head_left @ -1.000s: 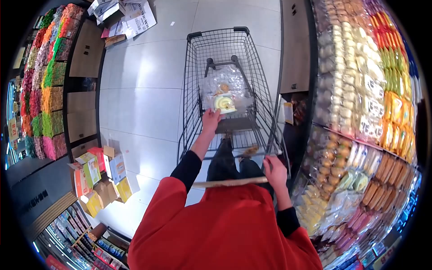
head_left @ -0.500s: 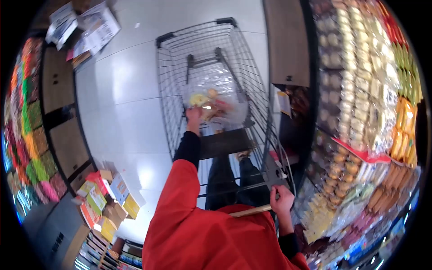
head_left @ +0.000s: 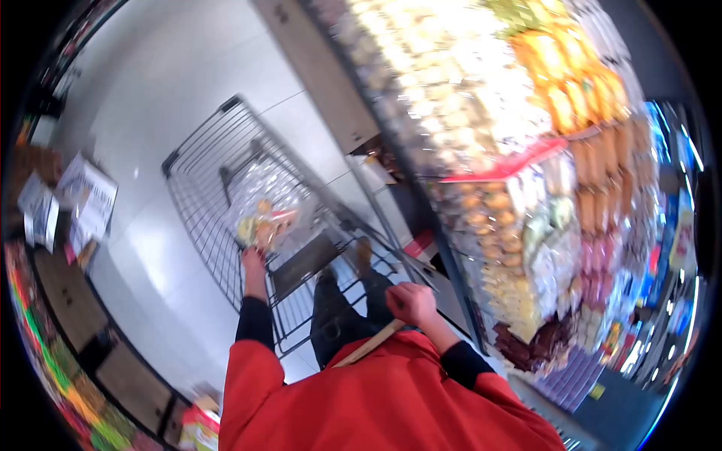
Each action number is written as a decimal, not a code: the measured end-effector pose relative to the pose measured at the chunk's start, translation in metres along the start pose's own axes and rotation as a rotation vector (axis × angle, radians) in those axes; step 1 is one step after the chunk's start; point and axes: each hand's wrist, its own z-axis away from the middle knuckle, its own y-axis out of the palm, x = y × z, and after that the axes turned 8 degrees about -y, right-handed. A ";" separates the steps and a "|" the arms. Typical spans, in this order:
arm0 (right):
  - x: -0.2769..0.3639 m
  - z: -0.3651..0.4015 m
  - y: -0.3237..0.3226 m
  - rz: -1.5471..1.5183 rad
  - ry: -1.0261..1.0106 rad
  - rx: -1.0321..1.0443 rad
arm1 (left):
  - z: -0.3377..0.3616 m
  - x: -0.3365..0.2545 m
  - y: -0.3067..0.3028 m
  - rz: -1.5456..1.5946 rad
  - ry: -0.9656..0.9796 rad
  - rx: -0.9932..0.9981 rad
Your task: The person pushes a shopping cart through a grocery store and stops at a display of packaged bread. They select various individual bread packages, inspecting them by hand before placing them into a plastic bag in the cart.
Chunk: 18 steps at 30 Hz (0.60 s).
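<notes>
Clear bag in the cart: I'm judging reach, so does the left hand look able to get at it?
Probably yes: the left hand is at the near edge of the clear bag, and the open-topped cart leaves access from above.

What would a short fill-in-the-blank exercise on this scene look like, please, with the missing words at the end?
1. The person's ____ hand is at the clear plastic bag in the shopping cart.
2. The person's loose top is ____ in colour.
3. In the picture, the shelf strip lies to the ____ of the cart.

Missing words: left; red; right.
</notes>
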 end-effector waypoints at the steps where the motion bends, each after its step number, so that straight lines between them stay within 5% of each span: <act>1: -0.003 -0.004 -0.006 -0.005 -0.031 -0.024 | 0.027 -0.003 0.013 -0.038 0.125 -0.030; 6: -0.026 -0.014 -0.006 -0.127 -0.142 -0.085 | 0.236 -0.070 0.073 -0.243 0.379 0.016; 9: -0.025 -0.030 -0.017 -0.026 -0.228 -0.143 | 0.353 -0.067 0.077 -0.531 0.809 0.278; 13: -0.030 -0.058 -0.016 -0.062 -0.267 -0.201 | 0.389 0.000 0.059 -0.828 0.601 0.485; 18: -0.025 -0.082 -0.048 -0.411 -0.235 -0.257 | 0.451 0.032 0.089 -1.298 1.232 0.167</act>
